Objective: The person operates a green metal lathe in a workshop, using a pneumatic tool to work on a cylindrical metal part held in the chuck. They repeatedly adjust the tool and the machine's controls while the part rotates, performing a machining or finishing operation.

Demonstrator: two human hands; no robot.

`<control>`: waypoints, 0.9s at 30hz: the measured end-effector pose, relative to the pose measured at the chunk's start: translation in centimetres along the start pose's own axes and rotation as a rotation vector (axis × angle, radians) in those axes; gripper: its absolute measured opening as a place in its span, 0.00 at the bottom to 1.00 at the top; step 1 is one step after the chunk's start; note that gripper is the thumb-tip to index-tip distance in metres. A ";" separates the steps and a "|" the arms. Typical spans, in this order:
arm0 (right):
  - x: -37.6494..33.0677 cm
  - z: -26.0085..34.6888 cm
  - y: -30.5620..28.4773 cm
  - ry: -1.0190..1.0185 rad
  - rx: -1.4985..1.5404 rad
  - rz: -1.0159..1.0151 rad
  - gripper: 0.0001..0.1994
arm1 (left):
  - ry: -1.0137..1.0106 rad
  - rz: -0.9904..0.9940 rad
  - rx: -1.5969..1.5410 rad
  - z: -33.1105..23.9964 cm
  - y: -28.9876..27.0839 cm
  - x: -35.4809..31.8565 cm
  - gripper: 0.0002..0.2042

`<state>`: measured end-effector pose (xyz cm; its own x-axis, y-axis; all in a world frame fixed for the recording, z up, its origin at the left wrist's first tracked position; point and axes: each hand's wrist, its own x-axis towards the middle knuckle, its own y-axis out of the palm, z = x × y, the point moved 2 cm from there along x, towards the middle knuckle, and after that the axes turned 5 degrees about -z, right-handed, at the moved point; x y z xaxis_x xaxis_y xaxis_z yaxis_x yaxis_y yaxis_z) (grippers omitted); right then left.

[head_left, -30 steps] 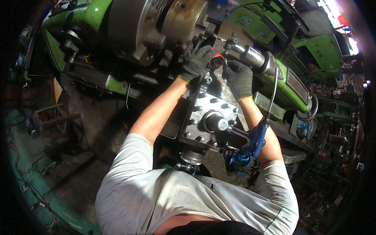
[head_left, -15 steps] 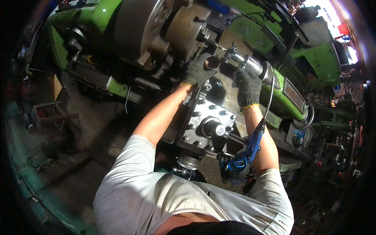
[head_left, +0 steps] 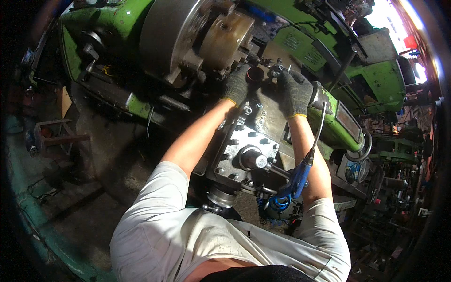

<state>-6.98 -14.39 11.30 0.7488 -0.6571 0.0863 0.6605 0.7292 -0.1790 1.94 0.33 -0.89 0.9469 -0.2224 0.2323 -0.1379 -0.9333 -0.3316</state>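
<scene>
My left hand, in a dark knitted glove, holds a small round open cup with a dark reddish inside, close by the lathe chuck. My right hand, gloved alike, is closed over the tailstock's quill, just beside the drill chuck. A thin light piece pokes up at its fingertips; I cannot make out what it belongs to. The chuck jaws and the tool between the chucks are partly in shadow.
Nearer me stands the square tool post with bolts and a central handle. A blue air gun with a long nozzle hangs by my right forearm. The green tailstock lies to the right, the large faceplate to the left.
My right hand has moved up and forward from below the tailstock quill and now covers it beside the drill chuck. The left hand with the cup has stayed nearly in place.
</scene>
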 end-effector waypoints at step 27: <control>-1.3 0.9 2.5 -0.837 -0.934 0.217 0.06 | -0.016 0.032 -0.084 0.9 0.1 0.0 0.30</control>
<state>-6.25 -11.53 11.58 0.8670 0.0282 0.4974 0.4861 0.1712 -0.8570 2.15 0.45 -1.75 0.9459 -0.2487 0.2083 -0.1914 -0.9463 -0.2607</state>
